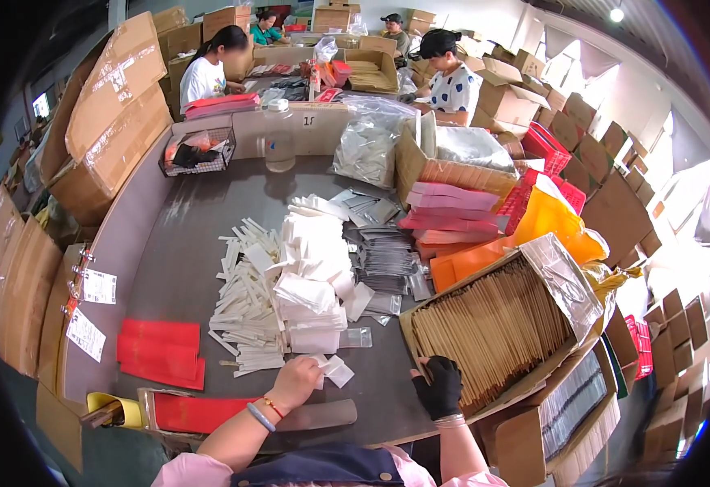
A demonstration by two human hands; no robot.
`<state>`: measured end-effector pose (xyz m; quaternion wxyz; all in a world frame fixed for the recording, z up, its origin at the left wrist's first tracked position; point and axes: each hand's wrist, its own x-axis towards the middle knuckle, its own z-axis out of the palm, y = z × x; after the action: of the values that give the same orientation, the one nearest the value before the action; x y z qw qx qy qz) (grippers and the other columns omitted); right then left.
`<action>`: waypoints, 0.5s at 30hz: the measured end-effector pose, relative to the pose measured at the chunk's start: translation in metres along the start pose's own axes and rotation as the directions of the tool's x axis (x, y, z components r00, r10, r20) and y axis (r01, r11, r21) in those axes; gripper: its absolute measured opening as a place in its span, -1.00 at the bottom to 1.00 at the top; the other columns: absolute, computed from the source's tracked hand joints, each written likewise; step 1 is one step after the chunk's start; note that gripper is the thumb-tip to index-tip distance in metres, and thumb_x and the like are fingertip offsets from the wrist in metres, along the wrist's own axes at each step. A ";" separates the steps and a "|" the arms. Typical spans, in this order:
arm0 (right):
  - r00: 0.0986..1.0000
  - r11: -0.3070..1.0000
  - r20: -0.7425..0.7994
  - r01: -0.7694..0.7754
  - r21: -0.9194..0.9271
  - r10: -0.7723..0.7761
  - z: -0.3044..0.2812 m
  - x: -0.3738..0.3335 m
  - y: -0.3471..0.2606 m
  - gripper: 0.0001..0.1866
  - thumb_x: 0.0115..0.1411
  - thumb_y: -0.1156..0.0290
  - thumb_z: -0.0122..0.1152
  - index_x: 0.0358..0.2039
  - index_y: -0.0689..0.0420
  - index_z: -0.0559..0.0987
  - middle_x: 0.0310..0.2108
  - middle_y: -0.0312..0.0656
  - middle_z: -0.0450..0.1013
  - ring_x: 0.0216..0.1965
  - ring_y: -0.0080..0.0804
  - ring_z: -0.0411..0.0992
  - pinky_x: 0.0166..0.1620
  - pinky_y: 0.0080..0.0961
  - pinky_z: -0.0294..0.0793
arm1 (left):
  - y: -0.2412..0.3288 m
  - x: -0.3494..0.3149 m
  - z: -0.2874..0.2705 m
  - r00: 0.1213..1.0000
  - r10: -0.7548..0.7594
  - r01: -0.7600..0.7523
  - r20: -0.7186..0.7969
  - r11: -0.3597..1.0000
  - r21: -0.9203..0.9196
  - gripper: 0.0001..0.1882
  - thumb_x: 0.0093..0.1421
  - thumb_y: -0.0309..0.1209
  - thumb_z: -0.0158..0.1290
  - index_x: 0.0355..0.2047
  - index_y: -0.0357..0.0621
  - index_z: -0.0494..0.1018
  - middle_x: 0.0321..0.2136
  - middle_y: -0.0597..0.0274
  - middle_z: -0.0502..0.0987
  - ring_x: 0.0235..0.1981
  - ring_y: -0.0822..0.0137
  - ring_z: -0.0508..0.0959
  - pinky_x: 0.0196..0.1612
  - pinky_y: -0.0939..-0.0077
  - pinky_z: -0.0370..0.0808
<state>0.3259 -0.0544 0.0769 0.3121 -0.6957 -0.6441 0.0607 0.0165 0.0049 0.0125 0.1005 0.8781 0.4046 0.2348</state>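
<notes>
Here's a white slip [338, 371] at the table's near side, just below the big white pile, and the left hand [296, 381] has its grip pinched on the paper there. It's small, pale and flat-looking, with a crease hard to make out. Plenty left, I'd judge: the white pile [310, 243] stands high, loose strips [245, 325] spread beside it, clear packets [383, 264] stack behind. Finished pieces? Can't single any out. Over right, the gloved right hand [438, 390] is at the edge of a carton [531, 375] tightly filled with upright brown pieces [493, 325]; whether that grip holds one, I can't tell. Further left, red envelopes [160, 349] lie on the grey table [200, 203].
</notes>
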 end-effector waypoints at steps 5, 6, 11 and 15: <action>0.993 0.999 -0.117 0.007 -0.034 -0.011 -0.014 0.004 0.021 -0.69 -0.03 0.30 0.37 -0.26 0.13 0.58 -0.23 -0.10 0.51 -0.15 -0.02 0.43 -0.07 -0.13 0.37 | 0.016 0.007 -0.046 0.985 -0.134 0.119 -0.110 0.984 -0.132 -0.91 0.02 -0.50 0.20 -0.42 -0.21 0.56 -0.36 0.14 0.55 -0.31 0.14 0.56 -0.23 0.29 0.53; 0.991 0.998 -0.133 0.017 -0.058 -0.024 -0.017 0.007 0.027 -0.68 -0.05 0.32 0.36 -0.27 0.14 0.56 -0.23 -0.08 0.50 -0.15 0.00 0.42 -0.08 -0.13 0.38 | 0.020 0.005 -0.056 0.968 -0.204 0.177 -0.148 0.968 -0.175 -0.90 0.02 -0.51 0.21 -0.42 -0.23 0.56 -0.37 0.11 0.54 -0.36 0.13 0.57 -0.29 0.31 0.54; 0.968 0.974 -0.244 -0.109 -0.196 0.059 -0.041 0.002 0.083 -0.62 -0.12 0.36 0.32 -0.25 0.22 0.53 -0.23 0.03 0.47 -0.09 0.06 0.39 -0.08 -0.11 0.42 | 0.041 -0.012 -0.078 0.859 -0.453 0.322 -0.236 0.839 -0.438 -0.85 -0.01 -0.53 0.30 -0.44 -0.32 0.57 -0.39 0.07 0.54 -0.53 0.26 0.59 -0.44 0.47 0.52; 0.952 0.866 -0.218 -0.288 -0.408 0.214 -0.053 0.006 0.110 -0.60 -0.08 0.33 0.36 -0.19 0.17 0.56 -0.17 -0.01 0.48 -0.06 0.04 0.41 0.06 -0.15 0.37 | 0.044 -0.049 -0.052 0.664 -0.746 0.461 -0.058 0.468 -0.754 -0.84 0.01 -0.49 0.33 -0.46 -0.30 0.58 -0.47 0.14 0.56 -0.53 0.42 0.57 -0.45 0.56 0.48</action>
<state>0.4475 -0.0648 0.0650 0.1906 -0.8283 -0.5168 -0.1024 -0.0080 -0.0619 0.0578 0.4132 0.5042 0.5882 0.4785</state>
